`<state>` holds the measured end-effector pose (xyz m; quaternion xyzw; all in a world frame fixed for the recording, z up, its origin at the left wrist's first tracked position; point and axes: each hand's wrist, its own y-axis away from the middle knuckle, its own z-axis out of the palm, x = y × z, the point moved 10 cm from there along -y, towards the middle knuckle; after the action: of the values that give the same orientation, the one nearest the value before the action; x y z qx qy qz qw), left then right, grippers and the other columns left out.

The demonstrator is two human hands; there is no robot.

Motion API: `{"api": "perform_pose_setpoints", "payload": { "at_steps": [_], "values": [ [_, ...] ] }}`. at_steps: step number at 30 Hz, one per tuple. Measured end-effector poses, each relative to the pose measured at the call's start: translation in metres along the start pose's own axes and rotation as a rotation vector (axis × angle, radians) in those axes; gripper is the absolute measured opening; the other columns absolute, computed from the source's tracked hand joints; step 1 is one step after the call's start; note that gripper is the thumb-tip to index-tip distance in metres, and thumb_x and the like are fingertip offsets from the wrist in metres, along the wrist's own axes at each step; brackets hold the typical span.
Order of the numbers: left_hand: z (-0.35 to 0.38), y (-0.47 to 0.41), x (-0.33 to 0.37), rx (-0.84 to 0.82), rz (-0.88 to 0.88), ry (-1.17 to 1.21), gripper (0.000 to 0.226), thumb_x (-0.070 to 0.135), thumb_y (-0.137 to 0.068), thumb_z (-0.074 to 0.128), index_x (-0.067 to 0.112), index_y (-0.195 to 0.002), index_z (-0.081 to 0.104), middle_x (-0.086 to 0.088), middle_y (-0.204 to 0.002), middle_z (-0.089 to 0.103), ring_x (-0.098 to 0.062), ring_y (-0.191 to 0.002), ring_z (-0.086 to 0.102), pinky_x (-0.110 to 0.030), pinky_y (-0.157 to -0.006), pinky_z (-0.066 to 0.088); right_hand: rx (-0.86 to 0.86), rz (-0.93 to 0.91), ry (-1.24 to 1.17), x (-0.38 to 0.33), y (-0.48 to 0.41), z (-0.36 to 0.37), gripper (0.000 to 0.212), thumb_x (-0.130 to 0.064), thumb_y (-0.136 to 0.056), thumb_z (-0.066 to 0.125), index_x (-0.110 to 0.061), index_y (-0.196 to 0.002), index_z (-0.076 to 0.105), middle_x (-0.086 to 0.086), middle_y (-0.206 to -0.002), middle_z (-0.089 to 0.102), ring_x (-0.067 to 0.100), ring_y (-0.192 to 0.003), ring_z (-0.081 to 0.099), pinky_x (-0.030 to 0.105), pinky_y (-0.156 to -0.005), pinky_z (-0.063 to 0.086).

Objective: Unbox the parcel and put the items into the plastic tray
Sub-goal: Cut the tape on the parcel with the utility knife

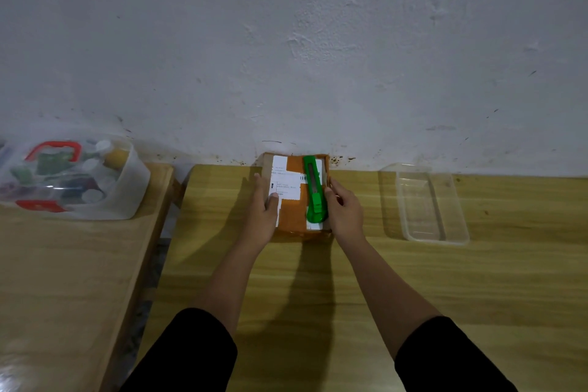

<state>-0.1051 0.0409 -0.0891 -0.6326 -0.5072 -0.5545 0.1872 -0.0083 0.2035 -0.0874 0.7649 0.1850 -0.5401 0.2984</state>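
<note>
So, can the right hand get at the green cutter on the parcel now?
Probably yes. The green cutter lies uncovered on top of the parcel, right beside the right hand; nothing stands between them.

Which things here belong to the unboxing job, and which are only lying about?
Belong to the job: parcel; green utility knife lying on it; plastic tray; left hand and right hand, both at the parcel.
Lying about: clear bin of bottles on the side table.
</note>
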Motion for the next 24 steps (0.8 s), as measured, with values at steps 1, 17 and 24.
{"api": "perform_pose_setpoints", "payload": {
  "at_steps": [1,17,24],
  "values": [
    [0.003,0.002,-0.001,-0.026,-0.021,0.045,0.060,0.024,-0.100,0.032,0.031,-0.148,-0.003,-0.003,-0.155,0.023,-0.026,-0.138,0.033,-0.039,-0.098,0.045,-0.023,0.004,-0.008,0.001,-0.001,0.001,0.038,-0.023,-0.095,0.047,-0.020,-0.133,0.047,-0.004,-0.108,0.050,0.012,-0.097,0.054,0.031,-0.083,0.055],
    [0.065,0.187,-0.038,-0.137,-0.002,0.108,0.065,0.018,-0.099,0.037,0.033,-0.146,-0.006,0.007,-0.155,0.012,-0.014,-0.140,0.022,-0.034,-0.107,0.037,-0.107,0.014,0.028,0.063,0.146,-0.105,0.036,-0.017,-0.094,0.049,-0.012,-0.130,0.050,0.005,-0.119,0.059,0.018,-0.105,0.058,0.034,-0.091,0.051],
    [0.074,0.255,-0.055,-0.027,0.023,0.084,0.064,0.022,-0.098,0.041,0.027,-0.148,0.002,0.015,-0.152,0.012,-0.004,-0.139,0.016,-0.018,-0.105,0.024,-0.056,-0.016,0.063,0.080,0.203,-0.131,0.039,-0.025,-0.093,0.051,-0.011,-0.130,0.050,0.013,-0.118,0.056,0.005,-0.092,0.052,0.005,-0.073,0.043]
  ]
}}
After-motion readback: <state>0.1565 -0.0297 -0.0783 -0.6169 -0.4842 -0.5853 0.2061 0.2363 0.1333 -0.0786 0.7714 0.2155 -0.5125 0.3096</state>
